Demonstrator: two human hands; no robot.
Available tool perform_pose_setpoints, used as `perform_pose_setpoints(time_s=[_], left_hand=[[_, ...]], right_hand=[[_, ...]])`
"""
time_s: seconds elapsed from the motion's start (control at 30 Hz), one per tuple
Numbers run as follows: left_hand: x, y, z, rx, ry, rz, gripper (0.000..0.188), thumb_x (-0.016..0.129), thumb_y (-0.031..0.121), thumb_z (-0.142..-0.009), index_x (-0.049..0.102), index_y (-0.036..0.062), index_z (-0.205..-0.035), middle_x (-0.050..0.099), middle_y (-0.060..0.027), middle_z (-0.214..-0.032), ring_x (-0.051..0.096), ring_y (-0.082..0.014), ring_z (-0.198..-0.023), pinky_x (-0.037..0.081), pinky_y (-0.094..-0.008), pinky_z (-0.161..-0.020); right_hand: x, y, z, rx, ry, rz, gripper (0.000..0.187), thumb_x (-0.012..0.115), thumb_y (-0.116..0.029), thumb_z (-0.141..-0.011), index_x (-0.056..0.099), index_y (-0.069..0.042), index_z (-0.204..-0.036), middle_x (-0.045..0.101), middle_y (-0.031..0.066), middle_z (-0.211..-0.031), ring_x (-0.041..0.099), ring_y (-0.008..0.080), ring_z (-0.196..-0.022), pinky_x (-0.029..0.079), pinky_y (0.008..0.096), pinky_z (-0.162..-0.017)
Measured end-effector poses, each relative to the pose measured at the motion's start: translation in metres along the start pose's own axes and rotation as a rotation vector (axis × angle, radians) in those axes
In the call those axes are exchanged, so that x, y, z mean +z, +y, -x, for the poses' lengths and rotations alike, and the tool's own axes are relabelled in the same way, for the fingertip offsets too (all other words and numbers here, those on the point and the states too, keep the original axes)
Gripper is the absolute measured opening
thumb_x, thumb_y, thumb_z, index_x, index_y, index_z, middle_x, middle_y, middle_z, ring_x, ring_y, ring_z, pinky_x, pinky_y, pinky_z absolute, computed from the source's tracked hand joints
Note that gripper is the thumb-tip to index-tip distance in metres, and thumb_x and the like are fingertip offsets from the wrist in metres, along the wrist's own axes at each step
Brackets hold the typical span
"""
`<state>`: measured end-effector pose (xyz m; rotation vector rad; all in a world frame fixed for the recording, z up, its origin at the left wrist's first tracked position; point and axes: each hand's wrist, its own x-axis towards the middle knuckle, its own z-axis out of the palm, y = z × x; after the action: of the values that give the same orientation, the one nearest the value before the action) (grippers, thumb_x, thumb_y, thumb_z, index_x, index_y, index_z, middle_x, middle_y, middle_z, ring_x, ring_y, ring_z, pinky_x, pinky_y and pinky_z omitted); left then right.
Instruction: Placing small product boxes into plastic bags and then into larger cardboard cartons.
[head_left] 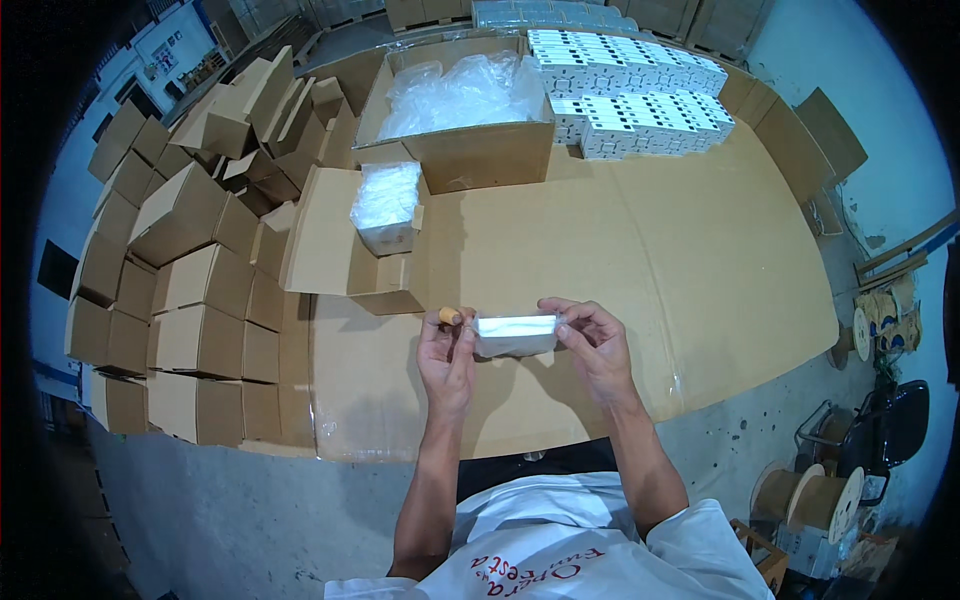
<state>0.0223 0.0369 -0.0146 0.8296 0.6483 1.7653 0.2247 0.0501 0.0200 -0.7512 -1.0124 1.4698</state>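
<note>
Between my hands, above the near part of the table, is a small white box (pixel 515 337) that seems to be wrapped in clear plastic. My left hand (pixel 447 365) pinches its left end; an orange finger cot (pixel 450 316) covers one fingertip. The right end is gripped by my right hand (pixel 597 350), thumb in front and fingers behind. Left of and beyond my hands stands an open brown carton (pixel 385 302) with its flap folded out. Several plastic-wrapped white boxes (pixel 387 205) fill its far part.
A large carton (pixel 490 165) of clear plastic bags (pixel 460 95) stands at the back. Beside it, white boxes (pixel 640 130) are stacked in rows. Brown cartons (pixel 200 340) crowd the left side. The cardboard-covered table (pixel 730 290) has a curved right edge; a black chair (pixel 890 425) stands beyond.
</note>
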Motion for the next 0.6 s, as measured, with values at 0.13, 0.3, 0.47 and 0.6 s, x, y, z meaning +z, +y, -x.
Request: perform_pose_setpoints(time_s=[0.13, 0.3, 0.47, 0.6], left_hand=[[0.006, 0.004, 0.001, -0.039, 0.031, -0.072, 0.031, 0.066, -0.005, -0.093, 0.051, 0.0037, -0.119, 0.059, -0.0088, -0.115, 0.059, -0.0173, -0.110, 0.048, -0.0307, -0.098], [0.010, 0.010, 0.004, 0.000, -0.048, -0.220, 0.037, 0.065, -0.006, -0.092, 0.050, 0.0023, -0.124, 0.059, -0.0122, -0.121, 0.060, -0.0182, -0.113, 0.052, -0.0305, -0.094], [0.006, 0.012, 0.002, -0.040, 0.043, -0.285, 0.033, 0.067, -0.008, -0.092, 0.052, 0.0015, -0.120, 0.065, -0.0106, -0.112, 0.064, -0.0200, -0.112, 0.055, -0.0328, -0.093], [0.006, 0.016, -0.004, -0.077, 0.071, -0.282, 0.031, 0.069, -0.007, -0.091, 0.054, 0.0013, -0.117, 0.067, -0.0093, -0.106, 0.066, -0.0202, -0.108, 0.054, -0.0323, -0.093]], right_hand=[[-0.006, 0.005, 0.000, 0.022, 0.018, 0.081, 0.010, 0.069, -0.001, -0.093, 0.066, -0.005, -0.103, 0.067, 0.0153, -0.126, 0.063, 0.0163, -0.109, 0.052, 0.0299, -0.090], [-0.004, 0.001, 0.003, 0.021, 0.020, 0.155, 0.009, 0.067, -0.001, -0.094, 0.065, -0.005, -0.103, 0.065, 0.0161, -0.129, 0.062, 0.0190, -0.112, 0.052, 0.0327, -0.093], [-0.003, 0.003, 0.003, -0.007, 0.025, 0.087, 0.013, 0.066, 0.003, -0.094, 0.064, -0.004, -0.105, 0.066, 0.0156, -0.128, 0.062, 0.0154, -0.111, 0.050, 0.0289, -0.095], [-0.005, 0.003, 0.001, 0.011, 0.016, 0.054, 0.012, 0.065, 0.002, -0.095, 0.064, -0.005, -0.105, 0.066, 0.0157, -0.128, 0.062, 0.0156, -0.112, 0.050, 0.0294, -0.095]])
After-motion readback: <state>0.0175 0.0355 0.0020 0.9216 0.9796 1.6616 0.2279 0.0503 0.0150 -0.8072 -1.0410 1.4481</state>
